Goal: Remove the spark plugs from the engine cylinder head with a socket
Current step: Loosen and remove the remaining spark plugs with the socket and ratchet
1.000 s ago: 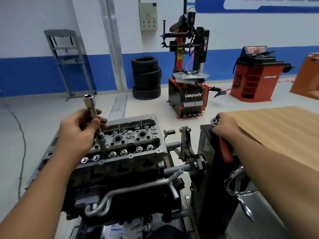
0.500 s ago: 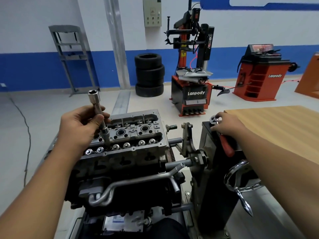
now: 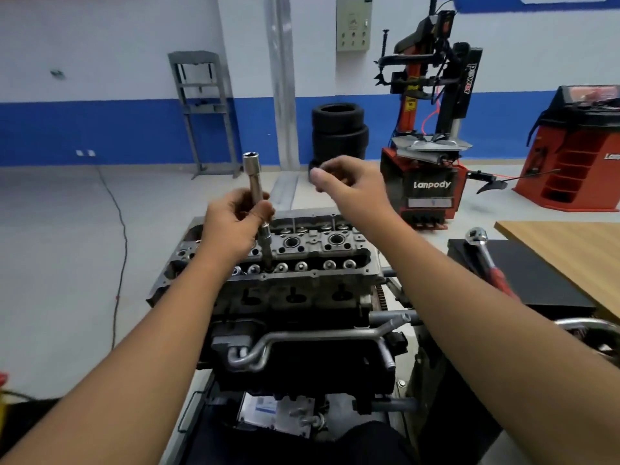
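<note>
Two hands over cyl head (image 3: 302,253), left hand (image 3: 235,226) grips socket (image 3: 256,193)

The long socket (image 3: 254,182) is bright polished metal with a mirror-like sheen. The cylinder head (image 3: 312,253) looks like dull grey cast metal, its top rough and matt, with small shiny valve caps along the near edge. Below it, a bent pipe (image 3: 302,340) shows a smooth satin metal finish. The ratchet (image 3: 484,255) has a chromed glossy head and a red handle. The tabletop (image 3: 567,253) is light wood-grain, smooth and matt.
</note>
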Demonstrator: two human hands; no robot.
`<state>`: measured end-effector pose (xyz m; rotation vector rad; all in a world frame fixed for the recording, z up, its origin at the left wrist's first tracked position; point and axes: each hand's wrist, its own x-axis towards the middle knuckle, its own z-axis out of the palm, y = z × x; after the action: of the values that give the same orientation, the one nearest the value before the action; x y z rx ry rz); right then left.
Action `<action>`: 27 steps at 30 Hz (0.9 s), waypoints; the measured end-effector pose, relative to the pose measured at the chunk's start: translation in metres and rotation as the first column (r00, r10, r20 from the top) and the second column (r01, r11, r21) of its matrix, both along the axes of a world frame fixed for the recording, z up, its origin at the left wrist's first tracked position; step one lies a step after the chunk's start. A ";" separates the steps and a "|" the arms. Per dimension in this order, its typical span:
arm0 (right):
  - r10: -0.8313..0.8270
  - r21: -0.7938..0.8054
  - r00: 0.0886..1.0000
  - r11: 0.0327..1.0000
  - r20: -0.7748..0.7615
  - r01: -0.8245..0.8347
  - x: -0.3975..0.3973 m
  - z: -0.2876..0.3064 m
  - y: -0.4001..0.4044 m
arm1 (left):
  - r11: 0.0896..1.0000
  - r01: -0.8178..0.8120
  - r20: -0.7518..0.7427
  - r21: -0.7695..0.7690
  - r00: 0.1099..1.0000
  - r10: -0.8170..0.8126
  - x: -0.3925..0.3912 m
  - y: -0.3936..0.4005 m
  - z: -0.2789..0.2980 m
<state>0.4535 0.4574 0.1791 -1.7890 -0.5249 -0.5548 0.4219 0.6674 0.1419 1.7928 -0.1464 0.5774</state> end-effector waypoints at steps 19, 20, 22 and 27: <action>0.411 0.523 0.909 0.791 -0.070 -0.317 0.013 -0.079 0.119 | 0.910 0.412 0.152 -0.048 0.904 -0.401 0.026 0.028 -0.059; 0.415 0.524 0.907 0.789 -0.073 -0.319 0.014 -0.080 0.119 | 0.899 0.433 0.133 -0.066 0.897 -0.422 0.027 0.029 -0.059; 0.430 0.518 0.899 0.789 -0.082 -0.330 0.013 -0.078 0.123 | 0.923 0.376 0.124 -0.087 0.923 -0.364 0.026 0.029 -0.058; 0.454 0.455 0.885 0.812 -0.099 -0.366 0.010 -0.076 0.128 | 0.996 0.050 0.208 -0.076 0.978 -0.033 0.018 0.023 -0.063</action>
<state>0.4634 0.5849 0.1035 -1.2415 -0.5792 -0.1560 0.4402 0.6908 0.0785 1.6454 -0.2983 0.7293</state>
